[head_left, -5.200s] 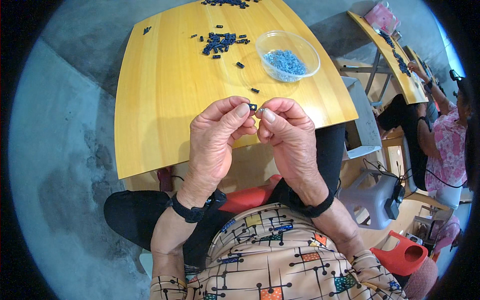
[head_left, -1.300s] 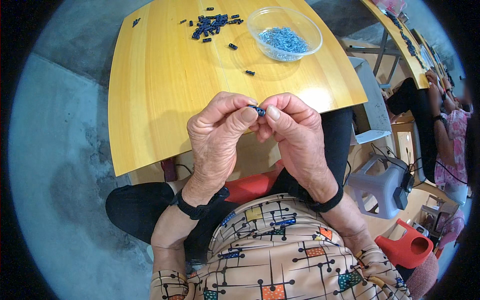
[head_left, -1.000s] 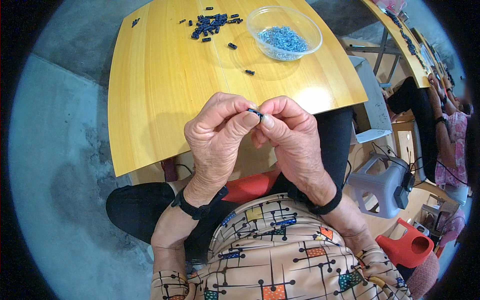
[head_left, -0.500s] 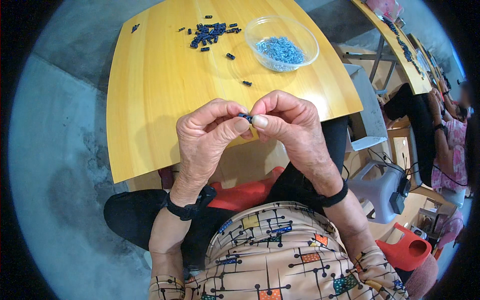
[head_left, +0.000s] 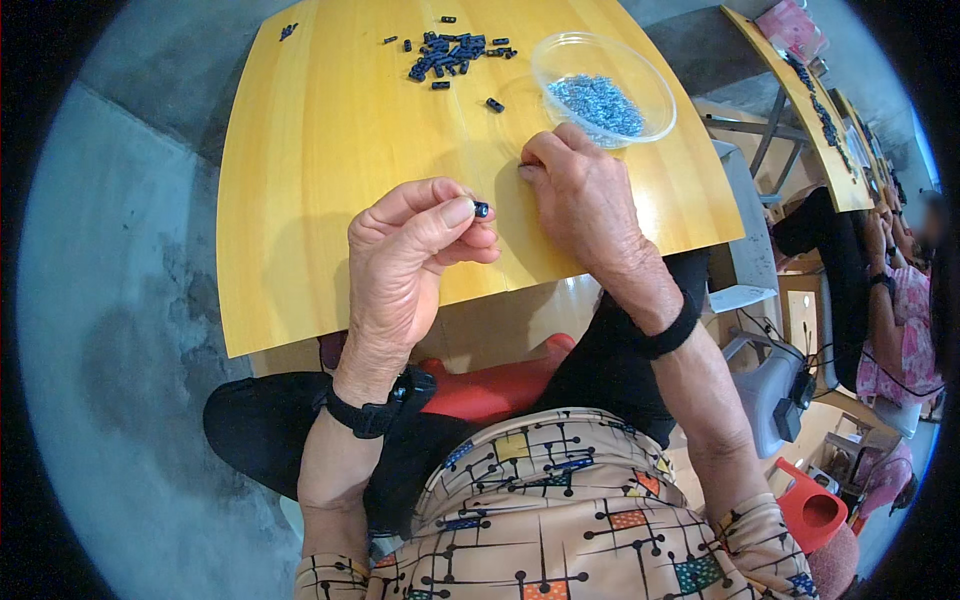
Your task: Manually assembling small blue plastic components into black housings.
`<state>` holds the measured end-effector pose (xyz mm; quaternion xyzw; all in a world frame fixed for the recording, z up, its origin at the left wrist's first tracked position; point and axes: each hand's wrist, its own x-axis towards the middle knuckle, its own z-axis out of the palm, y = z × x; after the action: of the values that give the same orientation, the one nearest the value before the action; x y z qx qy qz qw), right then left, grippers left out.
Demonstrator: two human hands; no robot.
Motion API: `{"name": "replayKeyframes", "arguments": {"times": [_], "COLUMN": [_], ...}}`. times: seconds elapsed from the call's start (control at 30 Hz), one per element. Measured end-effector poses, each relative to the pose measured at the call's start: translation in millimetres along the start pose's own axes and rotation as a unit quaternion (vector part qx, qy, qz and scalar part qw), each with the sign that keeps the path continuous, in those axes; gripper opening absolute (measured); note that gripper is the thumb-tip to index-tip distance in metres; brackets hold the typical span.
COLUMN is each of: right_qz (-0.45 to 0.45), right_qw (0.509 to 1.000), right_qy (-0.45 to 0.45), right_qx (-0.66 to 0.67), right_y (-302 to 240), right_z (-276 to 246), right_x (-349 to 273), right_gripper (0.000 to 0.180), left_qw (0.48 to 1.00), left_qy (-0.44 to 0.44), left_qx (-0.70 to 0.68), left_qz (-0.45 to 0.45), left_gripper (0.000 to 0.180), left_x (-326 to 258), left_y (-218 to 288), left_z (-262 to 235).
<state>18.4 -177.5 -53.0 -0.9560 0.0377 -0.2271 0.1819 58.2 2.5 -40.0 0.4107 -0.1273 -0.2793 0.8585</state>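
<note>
Between thumb and fingertips, my left hand [head_left: 415, 230] is closed on a small black cylindrical part [head_left: 481, 209], held just above the table's near side. My right hand [head_left: 582, 195] is lowered to the tabletop in front of a clear plastic bowl [head_left: 655, 120], its fingers pinched together. What those fingers hold, if anything, is hidden. In the bowl lies a heap of small shiny pale-blue pieces [head_left: 598, 103]. A loose pile of small black parts [head_left: 445, 55] rests toward the far side, and a single black part [head_left: 495, 104] sits apart, closer to me.
The yellow wooden table [head_left: 310, 200] has a few tiny dark pieces [head_left: 288, 32] at its far left. A grey box [head_left: 738, 220] stands beside its right edge, with a red stool [head_left: 810, 505] lower right. Another person [head_left: 895, 310] sits by a second table [head_left: 800, 110] on the right.
My hands were together on the black part; now they are apart. The right one has moved forward and right, down to the table, covering where a lone black part lay. The left keeps its part.
</note>
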Motion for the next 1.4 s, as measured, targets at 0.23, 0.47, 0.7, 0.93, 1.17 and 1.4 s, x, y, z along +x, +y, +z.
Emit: {"name": "replayKeyframes", "arguments": {"times": [0.23,0.47,0.7,0.93,1.17,1.4], "right_qz": [0.105,0.173,0.150,0.148,0.126,0.102], "right_qw": [0.975,0.744,0.755,0.748,0.778,0.791], "right_qy": [-0.024,-0.014,-0.007,0.017,0.049,0.068], "right_qx": [0.195,0.646,0.638,0.647,0.614,0.600], "right_y": [-16,-57,-58,-61,-61,-61], "right_z": [-22,-46,-41,-40,-39,-36], "right_x": [-8,-35,-42,-44,-47,-49], "right_gripper": [0.014,0.015,0.015,0.014,0.013,0.011], "left_qw": [1.000,1.000,0.999,0.995,0.954,0.959], "left_qy": [-0.016,-0.015,-0.030,-0.067,-0.147,-0.129], "left_qx": [-0.018,0.001,0.033,0.061,0.217,0.202], "left_qz": [-0.011,-0.018,0.017,0.036,0.147,0.149], "left_gripper": [0.013,0.015,0.018,0.016,0.013,0.011], "left_x": [1,-4,-9,-8,-2,-4], "left_y": [6,7,6,10,14,9], "left_z": [-4,6,10,8,3,7]}}
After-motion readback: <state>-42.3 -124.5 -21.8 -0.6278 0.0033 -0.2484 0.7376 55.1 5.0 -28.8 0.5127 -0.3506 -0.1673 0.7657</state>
